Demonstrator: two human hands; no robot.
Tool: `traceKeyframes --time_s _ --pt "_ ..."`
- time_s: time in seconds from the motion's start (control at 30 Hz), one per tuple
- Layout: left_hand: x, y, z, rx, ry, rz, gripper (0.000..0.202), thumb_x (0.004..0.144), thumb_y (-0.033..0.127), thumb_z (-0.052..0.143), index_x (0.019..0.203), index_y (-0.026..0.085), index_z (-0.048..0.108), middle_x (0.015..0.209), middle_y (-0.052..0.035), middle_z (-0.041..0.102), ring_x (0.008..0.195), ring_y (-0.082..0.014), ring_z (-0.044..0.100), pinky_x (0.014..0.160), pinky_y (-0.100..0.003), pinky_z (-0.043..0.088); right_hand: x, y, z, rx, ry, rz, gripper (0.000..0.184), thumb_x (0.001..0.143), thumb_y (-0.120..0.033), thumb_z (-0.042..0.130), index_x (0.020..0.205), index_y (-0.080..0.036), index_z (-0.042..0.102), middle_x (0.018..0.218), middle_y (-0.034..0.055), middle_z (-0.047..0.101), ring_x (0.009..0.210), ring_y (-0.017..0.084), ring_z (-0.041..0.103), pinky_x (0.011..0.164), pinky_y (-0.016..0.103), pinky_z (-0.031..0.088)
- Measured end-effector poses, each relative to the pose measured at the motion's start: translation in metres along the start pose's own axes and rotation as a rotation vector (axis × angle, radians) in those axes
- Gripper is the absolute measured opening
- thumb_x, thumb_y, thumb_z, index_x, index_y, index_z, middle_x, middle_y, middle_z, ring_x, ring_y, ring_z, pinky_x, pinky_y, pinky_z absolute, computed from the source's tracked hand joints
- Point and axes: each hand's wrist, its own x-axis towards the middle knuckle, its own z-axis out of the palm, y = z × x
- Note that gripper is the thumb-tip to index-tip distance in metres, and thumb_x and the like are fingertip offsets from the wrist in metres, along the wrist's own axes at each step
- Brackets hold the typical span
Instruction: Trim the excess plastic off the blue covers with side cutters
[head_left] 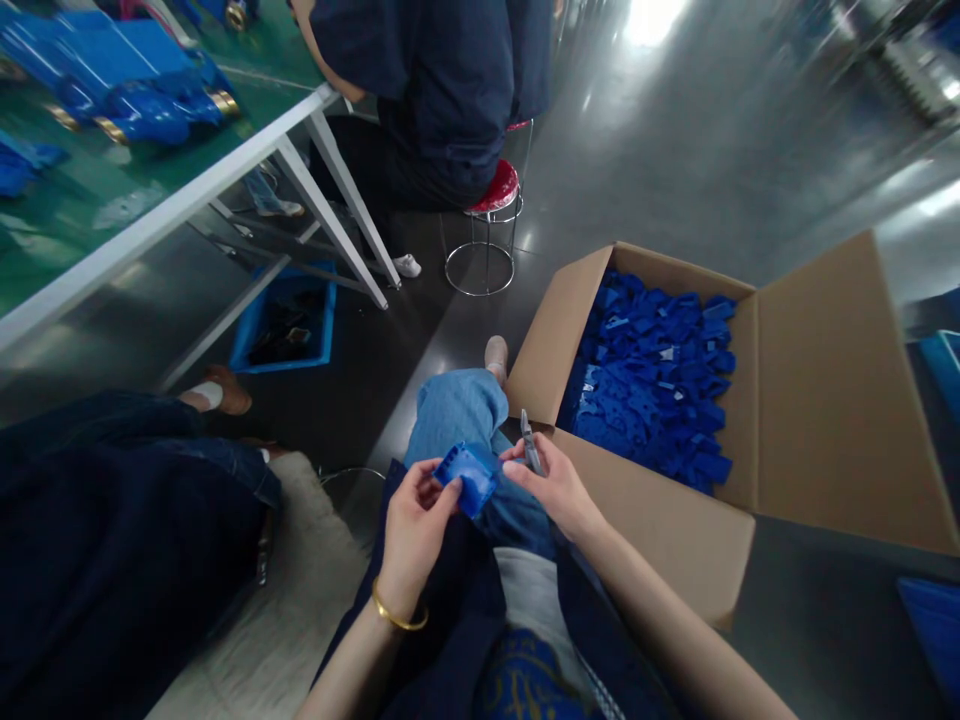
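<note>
Between the thumb and fingers of my left hand [418, 515] is a blue plastic part [469, 478], shaped like a shallow cover, held above my lap. My right hand [553, 480] grips a small pair of cutting pliers [531, 445], its jaws pointing up and away from me. The pliers are close to the right of the blue part but apart from it. Right of my knee, an open cardboard box [679, 540] holds a heap of similar blue plastic parts [652, 370].
A green-topped table [187, 185] at upper left carries blue bodies with brass ends [161, 105]. Below it is a blue crate [328, 320] with dark contents. One person [450, 90] sits on a red stool [501, 188] ahead; another person [127, 540] is close on my left.
</note>
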Motion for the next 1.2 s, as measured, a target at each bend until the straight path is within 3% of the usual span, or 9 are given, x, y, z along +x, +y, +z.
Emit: traceKeyframes --time_s 0.17,0.4,0.5,0.67,0.8,0.9,0.97,1.07,1.2 --pt "-0.014 0.017 0.004 -0.105 -0.013 -0.047 0.047 0.069 0.038 0.084 0.105 0.02 0.061 0.076 -0.0007 0.074 0.064 -0.0186 0.07 0.061 -0.029 0.057 -0.023 -0.008 0.018 0.099 -0.013 0.051 0.042 0.069 -0.046 0.078 0.097 -0.022 0.058 0.085 -0.0006 0.064 0.075 0.017 0.06 0.07 0.03 0.049" --pt "-0.034 0.03 0.002 -0.137 -0.168 -0.069 0.086 0.067 0.03 0.088 0.145 0.024 0.05 0.091 -0.0038 0.076 0.074 -0.0242 0.071 0.067 -0.035 0.06 -0.029 -0.017 0.016 0.185 -0.024 0.127 0.039 0.073 -0.046 0.073 0.098 -0.02 0.062 0.072 -0.0027 0.057 0.061 0.014 0.053 0.06 0.029 0.046" --pt "-0.032 0.033 -0.005 -0.041 -0.242 0.06 0.078 0.062 0.029 0.092 0.135 0.027 0.063 0.115 -0.0071 0.072 0.095 -0.0269 0.069 0.082 -0.035 0.058 -0.032 -0.029 0.007 0.18 -0.032 0.119 0.038 0.071 -0.044 0.076 0.097 -0.02 0.063 0.071 -0.0027 0.058 0.061 0.014 0.052 0.059 0.028 0.045" --pt "-0.028 0.041 -0.017 0.344 -0.212 0.33 0.065 0.061 0.035 0.093 0.122 0.03 0.072 0.116 -0.0068 0.059 0.102 -0.0267 0.061 0.085 -0.039 0.056 -0.041 -0.041 0.003 0.163 -0.05 0.117 0.04 0.07 -0.045 0.077 0.097 -0.019 0.063 0.072 -0.0031 0.058 0.061 0.013 0.052 0.058 0.027 0.043" --pt "-0.03 0.044 -0.022 0.279 -0.348 0.385 0.06 0.067 0.038 0.09 0.122 0.028 0.067 0.13 -0.0078 0.06 0.122 -0.029 0.057 0.097 -0.041 0.053 -0.048 -0.049 0.0 0.143 -0.082 0.118 0.039 0.072 -0.043 0.079 0.098 -0.018 0.066 0.071 -0.0031 0.059 0.06 0.012 0.05 0.059 0.026 0.042" --pt "-0.034 0.044 -0.022 0.153 -0.394 0.294 0.055 0.071 0.036 0.088 0.119 0.025 0.062 0.117 -0.0046 0.068 0.107 -0.024 0.066 0.09 -0.035 0.056 -0.04 -0.048 -0.018 0.12 -0.077 0.094 0.042 0.071 -0.043 0.082 0.101 -0.017 0.07 0.076 -0.0005 0.063 0.067 0.014 0.054 0.066 0.028 0.045" --pt "-0.035 0.044 -0.022 0.085 -0.358 0.273 0.052 0.07 0.032 0.088 0.115 0.024 0.062 0.112 -0.003 0.068 0.102 -0.0217 0.067 0.088 -0.033 0.056 -0.026 -0.038 -0.039 0.107 0.021 0.074 0.045 0.072 -0.045 0.081 0.106 -0.019 0.068 0.078 -0.0007 0.065 0.07 0.014 0.054 0.066 0.027 0.045" --pt "-0.035 0.042 -0.021 0.008 -0.331 0.28 0.049 0.07 0.028 0.087 0.112 0.023 0.061 0.11 -0.0018 0.068 0.103 -0.0198 0.067 0.09 -0.031 0.056 -0.006 -0.012 -0.073 0.091 0.189 0.122 0.036 0.072 -0.049 0.075 0.091 -0.021 0.061 0.064 -0.0062 0.052 0.055 0.011 0.044 0.053 0.025 0.039" --pt "-0.035 0.04 -0.019 -0.02 -0.325 0.264 0.049 0.07 0.025 0.087 0.111 0.024 0.06 0.108 -0.0008 0.068 0.101 -0.0187 0.069 0.089 -0.031 0.058 -0.009 0.009 -0.101 0.034 0.132 0.235 0.031 0.067 -0.045 0.072 0.081 -0.02 0.059 0.068 -0.001 0.058 0.054 0.013 0.048 0.053 0.029 0.043"
